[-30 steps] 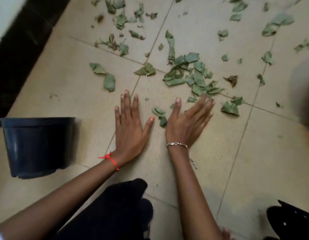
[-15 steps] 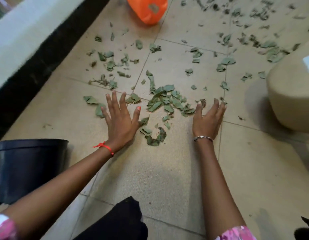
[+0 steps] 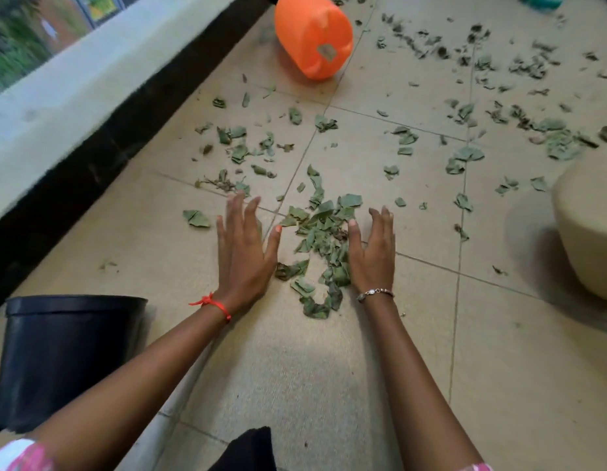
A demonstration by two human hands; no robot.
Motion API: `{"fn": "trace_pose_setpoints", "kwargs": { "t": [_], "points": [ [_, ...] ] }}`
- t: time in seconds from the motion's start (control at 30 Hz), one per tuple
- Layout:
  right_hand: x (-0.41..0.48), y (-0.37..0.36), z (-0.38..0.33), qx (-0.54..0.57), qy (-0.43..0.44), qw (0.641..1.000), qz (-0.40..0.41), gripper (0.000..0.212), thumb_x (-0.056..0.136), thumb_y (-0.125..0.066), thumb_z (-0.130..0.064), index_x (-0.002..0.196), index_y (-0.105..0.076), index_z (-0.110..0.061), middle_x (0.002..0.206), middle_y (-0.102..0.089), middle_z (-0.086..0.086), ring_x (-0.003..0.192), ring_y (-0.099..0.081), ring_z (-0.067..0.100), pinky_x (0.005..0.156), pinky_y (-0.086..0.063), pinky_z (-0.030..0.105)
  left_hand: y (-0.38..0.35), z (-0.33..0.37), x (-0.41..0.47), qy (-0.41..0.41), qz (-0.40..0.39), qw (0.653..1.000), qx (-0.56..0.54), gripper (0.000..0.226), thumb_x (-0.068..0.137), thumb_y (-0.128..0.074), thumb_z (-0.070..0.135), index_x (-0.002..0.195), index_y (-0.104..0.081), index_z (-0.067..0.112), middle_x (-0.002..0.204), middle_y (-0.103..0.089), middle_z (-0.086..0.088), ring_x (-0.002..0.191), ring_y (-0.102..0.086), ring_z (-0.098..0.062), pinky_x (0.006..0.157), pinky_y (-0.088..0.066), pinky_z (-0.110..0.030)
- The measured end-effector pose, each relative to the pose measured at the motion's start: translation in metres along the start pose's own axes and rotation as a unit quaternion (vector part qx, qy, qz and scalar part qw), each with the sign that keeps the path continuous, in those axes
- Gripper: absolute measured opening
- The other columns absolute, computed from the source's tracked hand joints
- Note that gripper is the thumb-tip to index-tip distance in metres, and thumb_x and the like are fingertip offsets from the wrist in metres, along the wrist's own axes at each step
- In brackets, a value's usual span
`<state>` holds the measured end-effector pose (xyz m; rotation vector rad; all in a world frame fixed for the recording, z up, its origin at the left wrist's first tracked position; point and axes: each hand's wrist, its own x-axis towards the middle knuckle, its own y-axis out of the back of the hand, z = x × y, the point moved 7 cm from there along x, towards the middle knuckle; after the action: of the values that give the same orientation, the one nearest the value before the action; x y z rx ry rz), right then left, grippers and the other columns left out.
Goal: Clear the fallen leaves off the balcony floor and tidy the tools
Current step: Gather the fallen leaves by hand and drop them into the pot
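At the far left a black bucket [image 3: 67,355] stands upright on the floor [image 3: 516,368], mouth up and just beside the left forearm. It is probably parked there so gathered leaves can be dropped in with a short reach. Behind it a pale low wall [image 3: 74,96] with a dark base runs along the balcony edge, with blurred greenery beyond.

The left hand [image 3: 244,249], a red thread [image 3: 213,304] at its wrist, lies flat on the tile with fingers straight and spread. Its grip is released and it holds nothing. Its thumb side faces the pile of leaves [image 3: 324,239], apparently to stop pieces sliding off that way. Farther back an orange jug [image 3: 312,39] lies on its side, well apart from both hands.

The pile sits between the two hands, close against both, a loose green heap across a tile joint. The right hand [image 3: 375,256], wearing a silver bracelet [image 3: 375,293], stands more on its edge with the palm turned toward the heap. Its fingers are relaxed and its grip is likewise released, with nothing in it. I judge the step to be raking the leaves together before scooping them up.

To the right many loose leaves [image 3: 557,144] lie scattered, well apart from the heap, so most of the clearing looks undone. At the right edge sits a big cream pot [image 3: 591,232], partly out of view.

The floor is beige tile with thin joints, matte and slightly speckled. Flat dry bits may cling to it and need a fingernail or a sweep.
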<state>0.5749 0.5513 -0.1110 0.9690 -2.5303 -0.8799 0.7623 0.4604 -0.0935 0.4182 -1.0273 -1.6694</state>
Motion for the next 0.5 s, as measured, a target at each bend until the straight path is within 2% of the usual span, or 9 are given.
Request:
{"fn": "trace_pose_setpoints", "kwargs": {
  "t": [0.1, 0.23, 0.3, 0.37, 0.43, 0.5],
  "points": [
    [0.011, -0.015, -0.007, -0.078, 0.020, 0.996, -0.028, 0.057, 0.097, -0.034, -0.044, 0.145, -0.025, -0.014, 0.157, -0.010, 0.005, 0.145, -0.003, 0.015, 0.118, 0.000, 0.031, -0.001, -0.027, 0.014, 0.122, -0.003, 0.990, 0.075, 0.082, 0.084, -0.026, 0.063, 0.149, -0.012, 0.015, 0.157, 0.009, -0.015, 0.144, 0.016, -0.028, 0.113, 0.013, -0.040],
    [0.020, -0.038, -0.021, -0.135, 0.061, 0.987, -0.058, 0.061, 0.097, -0.028, -0.048, 0.148, -0.017, -0.017, 0.157, -0.008, 0.004, 0.145, -0.001, 0.014, 0.116, 0.007, 0.030, -0.011, -0.043, 0.032, 0.188, -0.024, 0.979, 0.075, 0.093, 0.079, -0.021, 0.070, 0.150, -0.002, 0.013, 0.156, 0.012, -0.021, 0.144, 0.016, -0.030, 0.114, 0.014, -0.041],
    [0.021, -0.051, -0.032, -0.138, 0.105, 0.980, -0.093, 0.061, 0.097, -0.028, -0.049, 0.148, -0.015, -0.018, 0.157, -0.009, 0.003, 0.145, -0.002, 0.014, 0.116, 0.007, 0.031, -0.020, -0.040, 0.039, 0.155, -0.047, 0.984, 0.076, 0.091, 0.082, -0.022, 0.070, 0.151, 0.000, 0.014, 0.157, 0.011, -0.017, 0.145, 0.014, -0.026, 0.115, 0.012, -0.040],
    [0.024, -0.059, -0.045, -0.048, 0.138, 0.981, -0.130, 0.058, 0.097, -0.033, -0.045, 0.147, -0.022, -0.018, 0.156, -0.017, 0.002, 0.144, -0.010, 0.013, 0.119, -0.002, 0.033, -0.025, -0.023, 0.046, 0.075, -0.046, 0.996, 0.020, 0.081, 0.089, -0.028, 0.063, 0.151, -0.003, 0.017, 0.159, 0.007, -0.006, 0.146, 0.004, -0.016, 0.118, 0.000, -0.037],
    [0.034, -0.060, -0.054, 0.037, 0.146, 0.980, -0.131, 0.057, 0.095, -0.035, -0.044, 0.144, -0.028, -0.017, 0.154, -0.024, 0.003, 0.143, -0.017, 0.013, 0.118, -0.015, 0.034, -0.021, -0.009, 0.055, 0.027, -0.012, 0.998, -0.048, 0.071, 0.092, -0.035, 0.055, 0.150, -0.012, 0.021, 0.159, -0.002, 0.000, 0.142, -0.010, -0.007, 0.113, -0.015, -0.033],
    [0.055, -0.063, -0.055, 0.020, 0.153, 0.982, -0.110, 0.057, 0.095, -0.035, -0.045, 0.144, -0.030, -0.016, 0.154, -0.023, 0.003, 0.144, -0.015, 0.014, 0.118, -0.017, 0.036, -0.014, -0.012, 0.072, 0.037, 0.055, 0.997, -0.040, 0.065, 0.091, -0.037, 0.052, 0.147, -0.021, 0.022, 0.158, -0.007, -0.003, 0.144, -0.011, -0.015, 0.115, -0.014, -0.039]
  ]
}}
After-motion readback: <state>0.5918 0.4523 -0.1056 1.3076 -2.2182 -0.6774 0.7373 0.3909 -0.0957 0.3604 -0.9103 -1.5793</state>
